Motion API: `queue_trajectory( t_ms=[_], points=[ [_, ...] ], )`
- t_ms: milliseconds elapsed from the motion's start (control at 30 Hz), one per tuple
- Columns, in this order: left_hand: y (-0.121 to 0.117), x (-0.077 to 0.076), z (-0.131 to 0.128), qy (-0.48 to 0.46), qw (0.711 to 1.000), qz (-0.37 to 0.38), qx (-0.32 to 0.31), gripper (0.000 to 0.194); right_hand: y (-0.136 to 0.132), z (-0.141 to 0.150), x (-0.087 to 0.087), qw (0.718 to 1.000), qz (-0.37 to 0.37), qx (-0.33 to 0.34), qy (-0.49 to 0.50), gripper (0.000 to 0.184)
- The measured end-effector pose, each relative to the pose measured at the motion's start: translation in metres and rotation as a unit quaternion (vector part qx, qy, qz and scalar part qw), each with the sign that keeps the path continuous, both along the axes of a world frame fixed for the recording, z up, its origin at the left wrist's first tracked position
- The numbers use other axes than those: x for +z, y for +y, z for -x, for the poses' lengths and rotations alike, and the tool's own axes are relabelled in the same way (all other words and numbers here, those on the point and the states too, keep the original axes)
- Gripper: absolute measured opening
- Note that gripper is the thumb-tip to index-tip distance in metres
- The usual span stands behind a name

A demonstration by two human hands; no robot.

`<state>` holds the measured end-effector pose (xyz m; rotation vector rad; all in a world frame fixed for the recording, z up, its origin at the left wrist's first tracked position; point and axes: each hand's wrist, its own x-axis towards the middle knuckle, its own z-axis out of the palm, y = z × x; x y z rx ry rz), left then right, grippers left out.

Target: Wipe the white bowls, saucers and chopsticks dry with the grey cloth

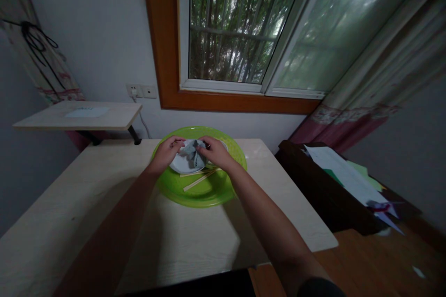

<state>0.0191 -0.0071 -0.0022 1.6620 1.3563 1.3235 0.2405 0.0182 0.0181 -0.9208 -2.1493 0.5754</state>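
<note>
A grey cloth point(194, 152) lies bunched over a white plate point(181, 165), above a large round green tray point(167, 190). Fingers of my left hand point(166, 153) close on the plate's left rim. From the other side my right hand point(215, 152) pinches the cloth between thumb and fingers. Beneath the plate, a pair of light wooden chopsticks point(200, 180) rests in the tray. Part of another white dish point(225, 145) shows behind my right hand, which mostly hides it.
The tray stands on a pale wooden table point(195, 236). To the left, a small raised shelf point(45, 118) carries a sheet of paper point(87, 112). A window point(237, 28) and wall sockets point(141, 91) are behind. Right of the table, papers point(334, 162) lie on a dark piece of furniture point(310, 181).
</note>
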Motion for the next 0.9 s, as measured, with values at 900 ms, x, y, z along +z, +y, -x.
queue_trajectory(
  t_ms=[900],
  points=[
    [0.007, -0.001, 0.009, 0.442, 0.886, 0.131, 0.042, 0.048, 0.008, -0.055, -0.008, 0.898, 0.100, -0.271, -0.331, 0.048]
  ],
)
